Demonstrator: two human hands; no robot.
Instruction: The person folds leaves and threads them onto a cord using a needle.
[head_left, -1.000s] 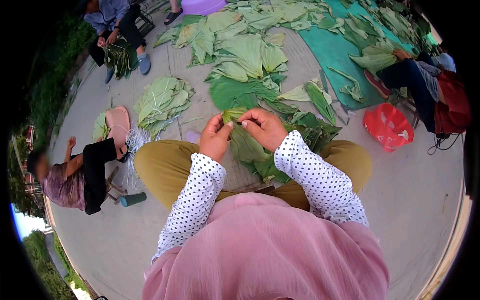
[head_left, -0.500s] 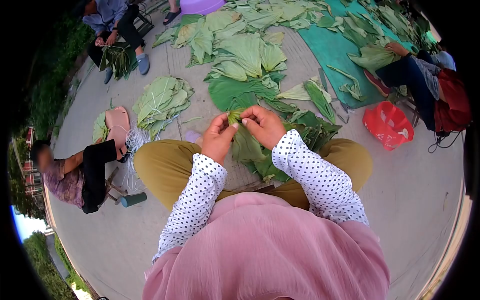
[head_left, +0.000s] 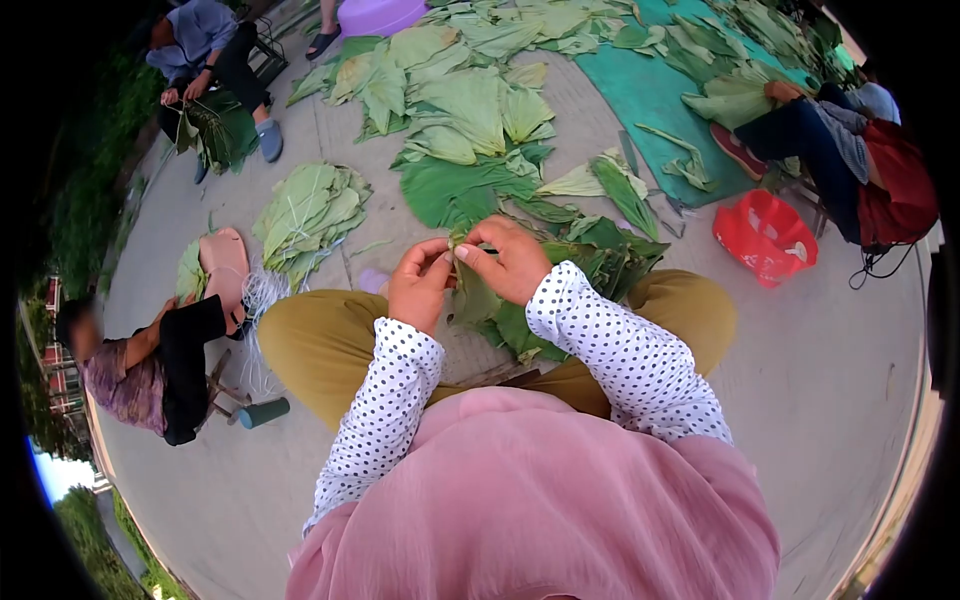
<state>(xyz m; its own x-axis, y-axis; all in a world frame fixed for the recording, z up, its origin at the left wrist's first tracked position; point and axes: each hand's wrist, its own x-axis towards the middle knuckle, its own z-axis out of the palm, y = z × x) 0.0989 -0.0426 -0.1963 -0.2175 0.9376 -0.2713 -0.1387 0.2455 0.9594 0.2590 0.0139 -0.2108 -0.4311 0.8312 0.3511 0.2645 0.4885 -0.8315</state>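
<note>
A leaf pile (head_left: 305,210) lies left of the hands, spread leaves (head_left: 470,110) beyond them, a bag (head_left: 765,235) to the right. One seated person (head_left: 150,360) is at left, another (head_left: 205,60) far left, a third (head_left: 850,150) right.

3 other people (head_left: 140,350) work nearby, with 1 red bag (head_left: 765,235) and 1 purple basin (head_left: 380,14).

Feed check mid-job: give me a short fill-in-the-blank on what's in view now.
1. Both hands, left hand and right hand, pinch a folded green ____.
2. The bag on the ground is ____.
3. The sleeves are white with black ____.

Missing words: leaf; red; dots
</note>
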